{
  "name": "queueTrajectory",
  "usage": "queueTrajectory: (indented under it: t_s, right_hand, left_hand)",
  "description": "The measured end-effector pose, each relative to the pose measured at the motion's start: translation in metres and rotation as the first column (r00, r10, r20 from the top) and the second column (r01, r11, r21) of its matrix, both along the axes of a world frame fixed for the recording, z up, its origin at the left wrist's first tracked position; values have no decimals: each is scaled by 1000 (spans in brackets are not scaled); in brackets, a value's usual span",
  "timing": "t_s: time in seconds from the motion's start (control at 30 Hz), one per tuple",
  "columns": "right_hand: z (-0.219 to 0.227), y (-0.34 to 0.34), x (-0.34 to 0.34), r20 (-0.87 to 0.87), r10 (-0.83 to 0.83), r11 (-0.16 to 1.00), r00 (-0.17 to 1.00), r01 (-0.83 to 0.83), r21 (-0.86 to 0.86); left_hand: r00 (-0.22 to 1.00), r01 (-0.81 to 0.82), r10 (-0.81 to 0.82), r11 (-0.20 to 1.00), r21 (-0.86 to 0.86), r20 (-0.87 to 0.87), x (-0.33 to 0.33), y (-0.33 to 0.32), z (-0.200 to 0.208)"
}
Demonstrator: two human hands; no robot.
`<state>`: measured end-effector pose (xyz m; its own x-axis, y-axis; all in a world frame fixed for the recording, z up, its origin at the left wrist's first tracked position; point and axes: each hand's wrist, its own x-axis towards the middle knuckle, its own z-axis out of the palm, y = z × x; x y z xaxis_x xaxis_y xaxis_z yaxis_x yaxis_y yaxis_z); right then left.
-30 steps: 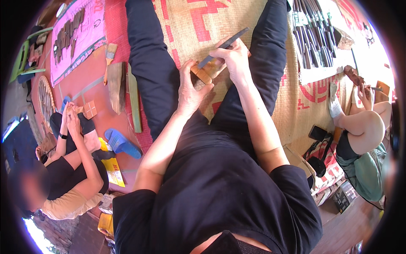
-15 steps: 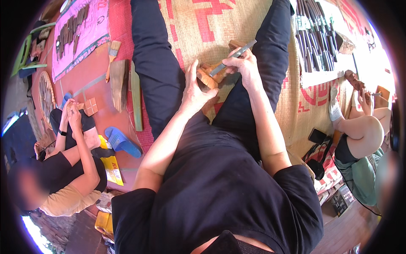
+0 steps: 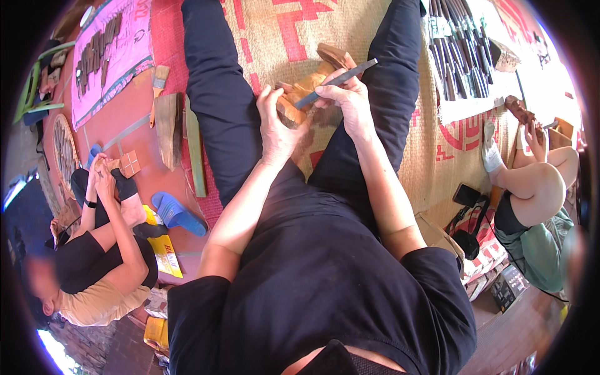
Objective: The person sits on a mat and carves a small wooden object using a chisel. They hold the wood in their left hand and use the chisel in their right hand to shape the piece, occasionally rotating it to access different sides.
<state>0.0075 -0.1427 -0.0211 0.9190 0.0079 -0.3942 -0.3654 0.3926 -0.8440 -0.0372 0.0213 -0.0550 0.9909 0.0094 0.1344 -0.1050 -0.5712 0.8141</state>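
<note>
Between my spread knees I have a carved piece of brown wood, its shape irregular, with pale and darker parts. My left hand grips its near end, thumb and fingers around the block. In my right hand is a flat grey metal carving chisel, pinched between thumb and fingers. The chisel slants down to the left, its lower end at the near part of the carving. Its upper end sticks out past my fingers. Some right-hand fingers rest by the carving, partly hidden behind the tool.
Rows of chisels lie on white cloth at the right; more tools are on a pink cloth at the left. A brush, wood block, green strip and blue slipper lie left. People sit on both sides.
The carving has turned in my left hand, showing more of its far end. The chisel lies a little further left along it. The whole view has shifted slightly.
</note>
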Motion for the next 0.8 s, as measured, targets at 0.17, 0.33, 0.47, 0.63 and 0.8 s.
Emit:
queueTrajectory:
  t_s: [0.17,0.33,0.47,0.63,0.8]
  right_hand:
    - [-6,0,4,52,30,999,998,-29,-13]
    - [-2,5,4,19,94,995,995,-94,23]
    - [-10,0,10,16,33,999,999,-32,-44]
    - [-4,4,9,65,16,999,998,-13,-45]
    - [-6,3,12,2,72,993,997,-72,-95]
  left_hand:
    - [999,-21,20,1000,-21,-31,6,1,-6]
    - [999,23,-24,1000,-17,-25,3,2,1]
    - [999,17,-18,999,-30,-31,3,2,-1]
    - [998,15,-17,999,-37,-66,4,3,1]
    - [998,16,-18,1000,-23,-64,3,1,0]
